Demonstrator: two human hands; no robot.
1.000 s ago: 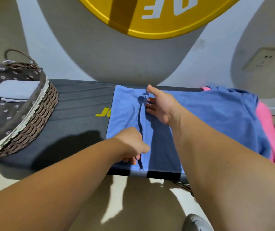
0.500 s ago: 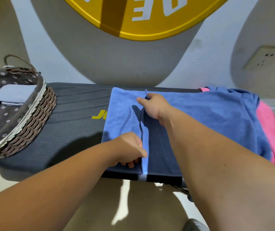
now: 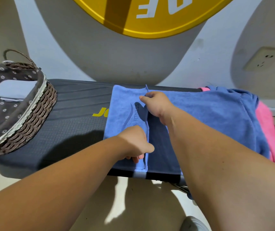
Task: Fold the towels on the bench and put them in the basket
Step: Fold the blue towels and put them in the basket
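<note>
Blue towel (image 3: pixel 125 110) lies across bench (image 3: pixel 66 124), right of basket (image 3: pixel 33 117); my left hand (image 3: pixel 135 142) pinches its raised fold nr front edge, right hand (image 3: pixel 156 104) nr far edge, hands apart; I judge cloth light, limp, non-slip, so hold both fold ends.

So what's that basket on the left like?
The basket is brown woven wicker, lined with dark fabric dotted with small white flowers, with a pale lacy trim over its rim. A looped handle rises at its far side. It sits on the left end of the bench, holding a folded pale towel.
</note>
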